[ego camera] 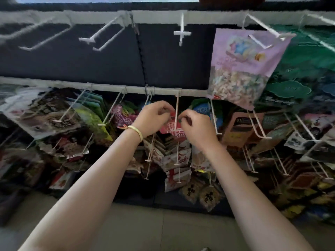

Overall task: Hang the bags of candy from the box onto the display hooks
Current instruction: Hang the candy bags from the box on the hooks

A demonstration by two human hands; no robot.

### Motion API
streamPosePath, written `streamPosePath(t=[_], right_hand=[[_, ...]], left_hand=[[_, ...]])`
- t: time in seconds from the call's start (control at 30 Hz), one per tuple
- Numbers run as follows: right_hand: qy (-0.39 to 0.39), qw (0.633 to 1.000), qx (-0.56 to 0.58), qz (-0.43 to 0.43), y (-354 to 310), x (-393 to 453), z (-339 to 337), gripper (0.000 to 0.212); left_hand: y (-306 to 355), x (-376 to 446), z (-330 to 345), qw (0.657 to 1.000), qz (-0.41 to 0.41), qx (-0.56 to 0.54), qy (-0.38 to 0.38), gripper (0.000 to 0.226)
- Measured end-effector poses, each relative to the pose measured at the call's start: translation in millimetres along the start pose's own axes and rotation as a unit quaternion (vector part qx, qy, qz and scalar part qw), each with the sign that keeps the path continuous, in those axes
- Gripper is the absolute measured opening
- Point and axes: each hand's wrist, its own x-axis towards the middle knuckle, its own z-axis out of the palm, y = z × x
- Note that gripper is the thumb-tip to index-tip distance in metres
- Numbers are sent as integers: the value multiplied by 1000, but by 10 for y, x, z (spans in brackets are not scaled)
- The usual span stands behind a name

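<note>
At the centre of the frame, I have both hands raised to a red candy bag (pixel 171 126), working it onto a white display hook (pixel 177 113) that juts from the middle rail (pixel 108 87). My left hand (pixel 154 117), a yellow bracelet (pixel 136 132) on its wrist, pinches the bag's top left corner with curled fingers; my right hand (pixel 196 127) pinches the top right corner the same way. The bag sits between them, its upper edge right at the hook's prong, though blur keeps me from telling whether the hole is threaded yet. I judge this the hanging step itself, with the next move calling for the hole to line up with the prong tip and the bag to slide back along it. Beyond my hands, packed rows of snack bags crowd the lower hooks. At upper right a lilac candy bag (pixel 243 69) hangs on the top rail (pixel 159 16); empty hooks (pixel 107 36) stand at upper left. The box is out of view.
</note>
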Motion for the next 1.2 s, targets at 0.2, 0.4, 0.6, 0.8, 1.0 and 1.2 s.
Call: streamPosePath(t=[0.2,0.4,0.6,0.8,1.0,1.2], right_hand=[[-48,996,66,-45,-1496,-91,1314,19],[-127,983,134,-21,-2984,-108,2733,23],[-183,969,163,-28,-4019,141,3852,22],[-214,948,227,-57,-4787,731,4993,20],[-282,923,253,-63,-5672,1436,6154,16],[-318,919,226,-64,-6323,1810,6942,14]], left_hand=[[-1281,-940,-1488,998,-23,-34,38,23],[-2439,-1883,-2954,991,-90,-74,71,23],[-3278,-2231,-4184,982,-119,-50,137,24],[-4205,-2091,-5325,971,-124,37,202,14],[-5007,-1978,-6551,930,-193,99,298,39],[-5691,-1726,-7510,921,-235,107,290,27]])
